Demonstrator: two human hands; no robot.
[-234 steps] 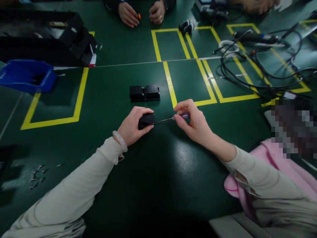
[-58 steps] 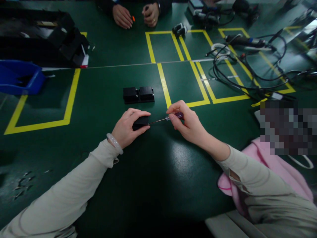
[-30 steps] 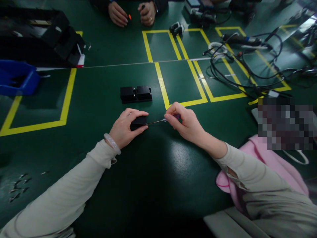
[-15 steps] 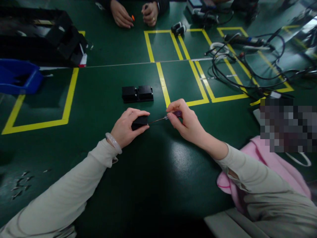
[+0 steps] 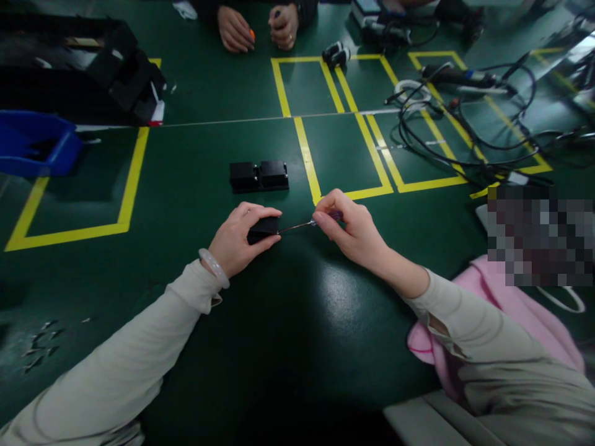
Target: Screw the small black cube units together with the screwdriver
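Observation:
Thumb and fingers of my left hand (image 5: 235,240) grip a small black block (image 5: 263,230) against the green table. My right hand (image 5: 348,222) is closed around the handle of a screwdriver (image 5: 297,227). Its thin shaft points left, and the tip meets the right end of the block near my left thumb. Whatever lies right under the tip is too small to make out. Just beyond my hands lies a pair of similar black blocks (image 5: 259,176), side by side, with small shiny metal spots on their right ends.
Loose screws (image 5: 41,347) are scattered at the left. A blue bin (image 5: 56,145) and black trays (image 5: 111,68) stand at the back left. Cables (image 5: 418,133) tangle at the right, above a pink cloth (image 5: 502,310). Across the table are another person's hands (image 5: 235,30).
My right fingers have shifted slightly around the screwdriver handle, hiding more of it. The left hand and block stay in place. The other person's hands moved a little.

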